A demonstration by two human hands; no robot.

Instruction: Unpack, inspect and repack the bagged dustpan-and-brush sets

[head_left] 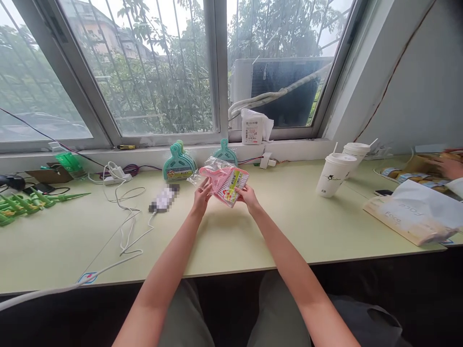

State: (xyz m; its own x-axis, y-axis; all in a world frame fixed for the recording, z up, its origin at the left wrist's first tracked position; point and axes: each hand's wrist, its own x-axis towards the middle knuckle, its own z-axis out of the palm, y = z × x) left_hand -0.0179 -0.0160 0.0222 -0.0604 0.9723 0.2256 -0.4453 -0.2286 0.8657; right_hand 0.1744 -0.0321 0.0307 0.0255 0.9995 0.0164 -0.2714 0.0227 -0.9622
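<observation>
Above the middle of the table I hold a pink mini dustpan and brush set (217, 180) with a yellow-green label, tilted, its handle toward the left. Clear plastic wrapping shows round the handle end. My left hand (202, 196) grips the handle side from below. On the other side, my right hand (249, 196) pinches the lower right edge near the label. Behind it, a stack of similar green dustpan sets (178, 163) leans against the sill wall. Another green set (224, 153) stands a little to the right, partly hidden by the pink one.
White cables (126, 221) and a phone-like device (164, 198), blurred out, lie to the left near green plastic pieces (27, 205). Rightward stand two lidded paper cups (333, 176) with straws and a tissue pack (412, 212). Another person's hand (450, 166) is at the far right.
</observation>
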